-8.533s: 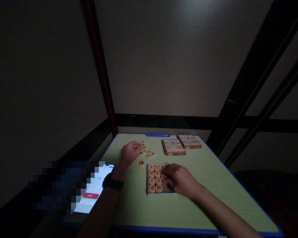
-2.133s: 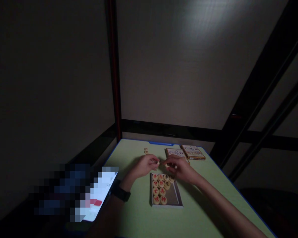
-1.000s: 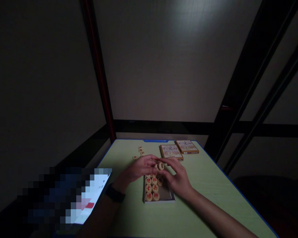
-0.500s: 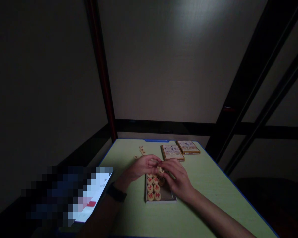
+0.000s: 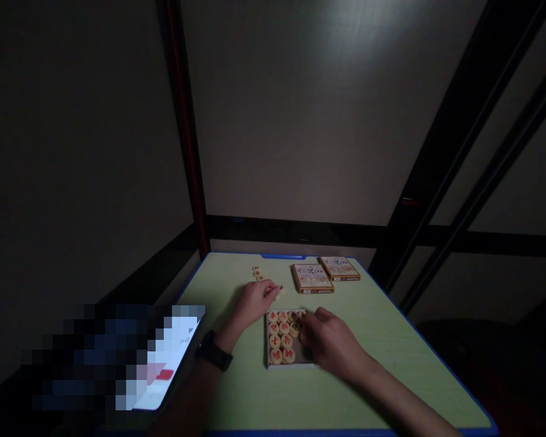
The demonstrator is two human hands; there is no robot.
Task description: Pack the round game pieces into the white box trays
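A shallow grey box tray [image 5: 269, 363] lies on the green table [image 5: 382, 370] and holds several round wooden chess pieces [image 5: 281, 336] with red and dark characters. My right hand [image 5: 330, 345] lies over the tray's right half, fingers curled down onto the pieces; what the fingertips hold is hidden. My left hand [image 5: 253, 301], with a dark watch on the wrist, sits just left of the tray's far corner and pinches a pale piece at its fingertips. A few loose pieces [image 5: 256, 273] lie farther back on the left.
Two flat printed boxes [image 5: 312, 278] [image 5: 339, 267] lie side by side at the table's far edge. A lit phone screen [image 5: 170, 355] stands at the left edge. Dark metal frame posts rise behind and to the right. The room is dim.
Both hands met above the tray's far end with a piece between them; now they have parted. The right hand dropped onto the tray, the left drew back to the left.
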